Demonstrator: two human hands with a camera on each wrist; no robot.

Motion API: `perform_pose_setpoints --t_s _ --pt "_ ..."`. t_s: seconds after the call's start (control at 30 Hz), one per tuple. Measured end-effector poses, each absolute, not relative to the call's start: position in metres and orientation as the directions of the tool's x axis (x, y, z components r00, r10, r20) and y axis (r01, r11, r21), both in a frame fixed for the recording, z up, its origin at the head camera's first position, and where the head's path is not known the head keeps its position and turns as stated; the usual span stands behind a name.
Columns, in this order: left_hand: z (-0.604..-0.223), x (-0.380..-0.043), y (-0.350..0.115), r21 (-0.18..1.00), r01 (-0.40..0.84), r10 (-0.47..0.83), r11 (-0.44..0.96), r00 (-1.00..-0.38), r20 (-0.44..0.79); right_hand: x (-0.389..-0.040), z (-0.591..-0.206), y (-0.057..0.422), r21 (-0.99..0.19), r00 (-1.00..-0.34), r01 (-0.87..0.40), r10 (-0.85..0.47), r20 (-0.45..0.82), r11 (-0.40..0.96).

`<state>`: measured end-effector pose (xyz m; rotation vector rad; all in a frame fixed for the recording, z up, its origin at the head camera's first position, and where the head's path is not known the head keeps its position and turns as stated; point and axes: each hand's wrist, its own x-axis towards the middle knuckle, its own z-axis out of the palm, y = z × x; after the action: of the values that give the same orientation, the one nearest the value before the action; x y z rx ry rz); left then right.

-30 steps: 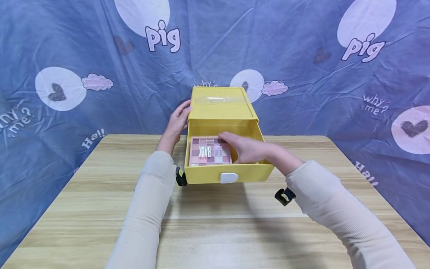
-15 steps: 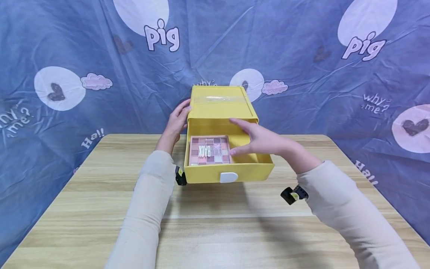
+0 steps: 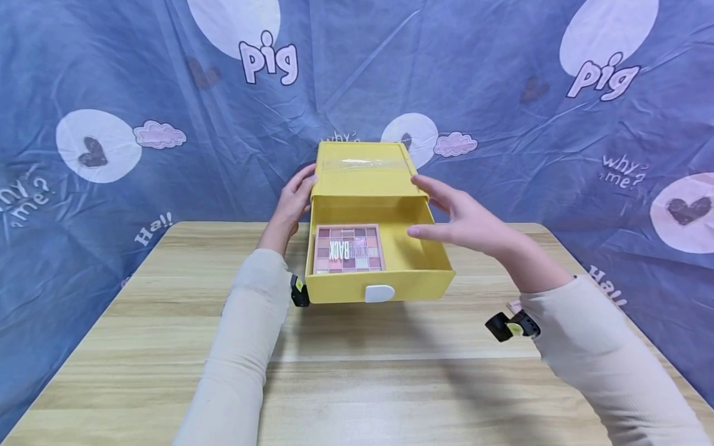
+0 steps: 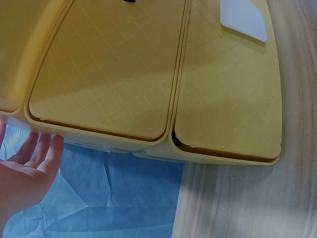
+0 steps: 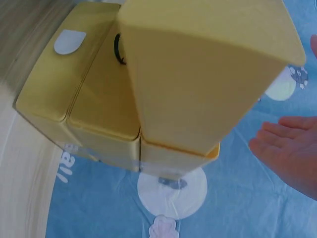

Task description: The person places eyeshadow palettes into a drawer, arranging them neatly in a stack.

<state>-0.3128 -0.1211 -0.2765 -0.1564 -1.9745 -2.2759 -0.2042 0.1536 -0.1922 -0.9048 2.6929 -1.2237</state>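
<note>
A yellow drawer unit (image 3: 362,167) stands on the table, its top drawer (image 3: 340,290) pulled out towards me. Inside, against the drawer's left side, lies an eyeshadow palette (image 3: 349,249) with a clear, lettered lid. My left hand (image 3: 293,204) rests its fingers along the unit's left side; the left wrist view shows those fingertips (image 4: 55,141) at the side wall. With fingers spread and nothing held, my right hand (image 3: 463,217) hovers over the right side of the drawer and unit. The right wrist view shows that hand (image 5: 292,148) apart from the drawer's outer wall.
Stacked lower drawers (image 5: 59,74) stay closed beneath the top one, one with a white tab (image 5: 70,41). A printed blue cloth (image 3: 167,74) hangs behind the wooden table (image 3: 357,384). Something small and pinkish shows by the right wrist camera (image 3: 502,326).
My right hand has come up and to the right out of the drawer, away from the palette, its fingers spreading. The left hand, unit and palette stay put.
</note>
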Motion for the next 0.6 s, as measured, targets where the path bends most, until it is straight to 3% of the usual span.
perform_pose_setpoints --t_s 0.37,0.6 --pt "-0.276 -0.312 -0.121 0.978 0.154 -0.027 -0.14 -0.988 0.152 -0.19 -0.203 0.192 -0.733 -0.895 -0.421 -0.376 0.241 0.534" --pt "-0.277 -0.313 -0.121 0.979 0.161 -0.033 -0.122 -0.987 0.158 -0.184 -0.219 0.227 -0.77 -0.951 -0.28 -0.273 0.143 0.574"
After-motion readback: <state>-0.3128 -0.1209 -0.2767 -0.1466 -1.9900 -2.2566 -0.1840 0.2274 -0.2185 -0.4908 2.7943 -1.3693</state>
